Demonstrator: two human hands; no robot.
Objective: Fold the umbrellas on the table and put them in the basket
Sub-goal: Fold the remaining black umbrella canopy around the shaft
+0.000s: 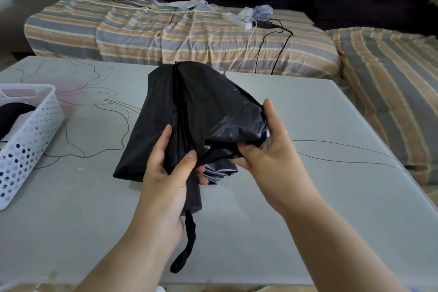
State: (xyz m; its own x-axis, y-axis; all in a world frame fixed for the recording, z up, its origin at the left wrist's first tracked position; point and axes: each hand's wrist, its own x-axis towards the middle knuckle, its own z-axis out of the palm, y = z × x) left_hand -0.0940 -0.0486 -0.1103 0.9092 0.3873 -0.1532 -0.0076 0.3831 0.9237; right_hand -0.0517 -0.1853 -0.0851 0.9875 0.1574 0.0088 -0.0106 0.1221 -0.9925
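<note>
The umbrella (196, 111) is black, collapsed but loose, held above the middle of the table (308, 197) with its tip pointing away toward the sofa (213, 40). Its fabric hangs in slack folds, wide on the left side and bunched on the right. A black wrist strap (186, 244) dangles from the handle end, below the left hand.

The left hand (170, 173) wraps around the lower part of the umbrella, fingers curled behind the cloth and thumb pressed on the front, gripping the gathered fabric. The right hand (267, 147) holds the right side of the canopy: its thumb pinches a fold near the centre while the other fingers lie stretched along the outer edge of the cloth, close together. The two thumbs sit near each other, just apart.

A white basket (28, 140) with a perforated wall stands on the left edge of the table, well apart from the umbrella. Something dark lies inside it; what it is cannot be told.

The table is pale grey with a thin line drawing of flowers. The sofa behind it wears a striped cover, and on it rest a white power strip (237, 20) and trailing cables (265, 50).
</note>
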